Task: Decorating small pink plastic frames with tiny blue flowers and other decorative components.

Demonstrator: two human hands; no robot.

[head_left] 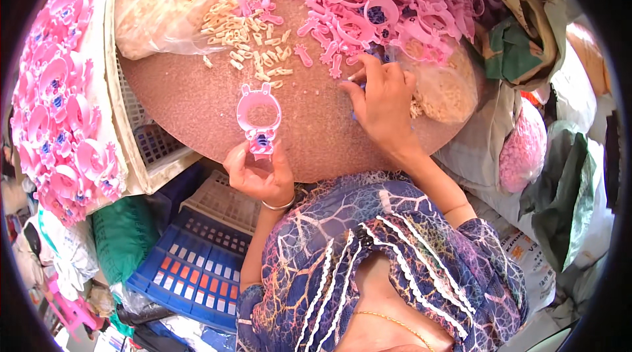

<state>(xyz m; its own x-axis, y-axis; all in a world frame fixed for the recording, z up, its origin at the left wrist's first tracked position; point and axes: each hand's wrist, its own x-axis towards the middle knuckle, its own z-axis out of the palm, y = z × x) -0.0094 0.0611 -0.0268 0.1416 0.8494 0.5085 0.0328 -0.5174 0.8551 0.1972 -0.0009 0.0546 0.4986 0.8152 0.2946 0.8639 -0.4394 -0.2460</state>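
My left hand pinches a pink plastic toy piece by its lower end, above the near part of the round table. That piece has a large open ring with two small ears on top and a short body with a dark blue part in it. To the right, my right hand is bent over the table beside the pile of pink pieces. Its thumb and index finger curl toward each other, and whatever is between them is too small to make out. Dark blue bits lie among the pink pieces.
Small cream plastic parts are scattered in front of an open clear bag. Another bag of cream parts lies at the right. At left stands a crate beside heaped pink pieces; a blue crate sits below.
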